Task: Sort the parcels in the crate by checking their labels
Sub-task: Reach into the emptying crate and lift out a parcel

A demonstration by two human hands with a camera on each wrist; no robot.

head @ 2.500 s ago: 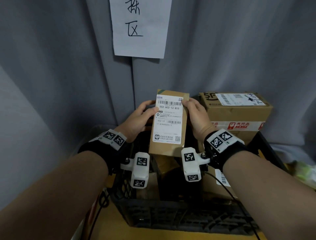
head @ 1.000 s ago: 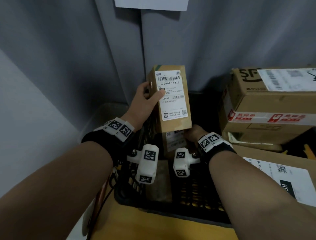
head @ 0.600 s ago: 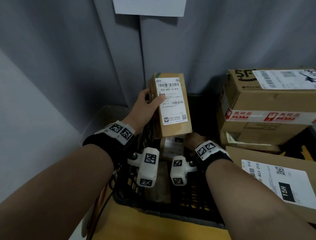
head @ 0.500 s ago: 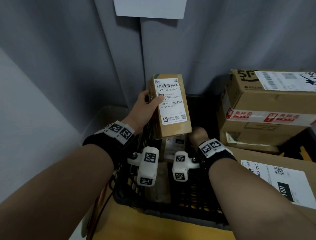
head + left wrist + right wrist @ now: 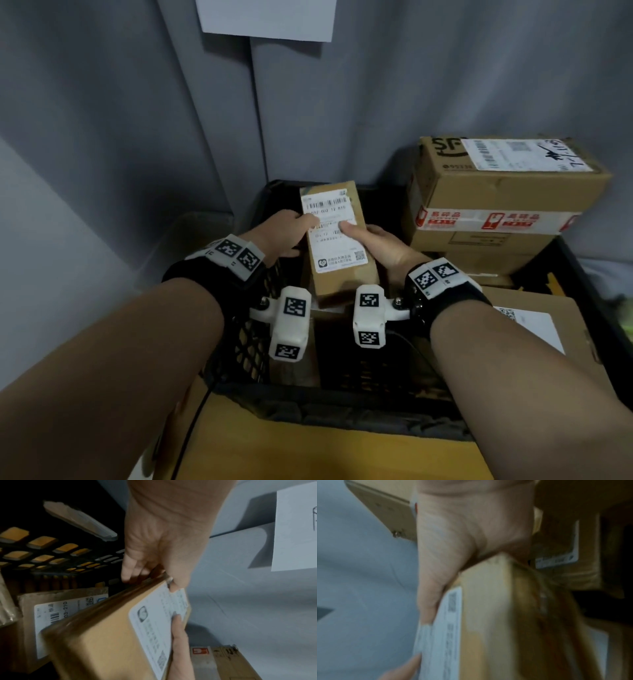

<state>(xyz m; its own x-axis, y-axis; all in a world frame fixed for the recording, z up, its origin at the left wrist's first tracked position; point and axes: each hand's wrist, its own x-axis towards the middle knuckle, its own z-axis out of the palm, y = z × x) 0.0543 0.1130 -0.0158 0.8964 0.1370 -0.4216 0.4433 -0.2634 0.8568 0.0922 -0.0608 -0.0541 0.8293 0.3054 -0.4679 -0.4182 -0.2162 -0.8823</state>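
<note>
A small brown parcel [image 5: 342,240] was held between both hands above the black crate [image 5: 260,335], its white label [image 5: 334,233] turned up toward the head camera. The thumb of the left hand [image 5: 281,236] was pressed on the label's left edge, and in the left wrist view the remaining fingers [image 5: 130,568] were seen curled under the parcel's back face. The thumb of the right hand [image 5: 380,246] was laid across the label's right side; the other right fingers were hidden behind the parcel, and the right wrist view was too blurred for them to be made out. Further parcels were seen lower in the crate beneath the held one. To the right, a large taped box [image 5: 496,192] was stacked on other cartons, and a flat labelled carton [image 5: 534,329] lay nearer. A white paper sheet [image 5: 267,20] was fixed to the grey curtain [image 5: 102,120] behind.
</note>
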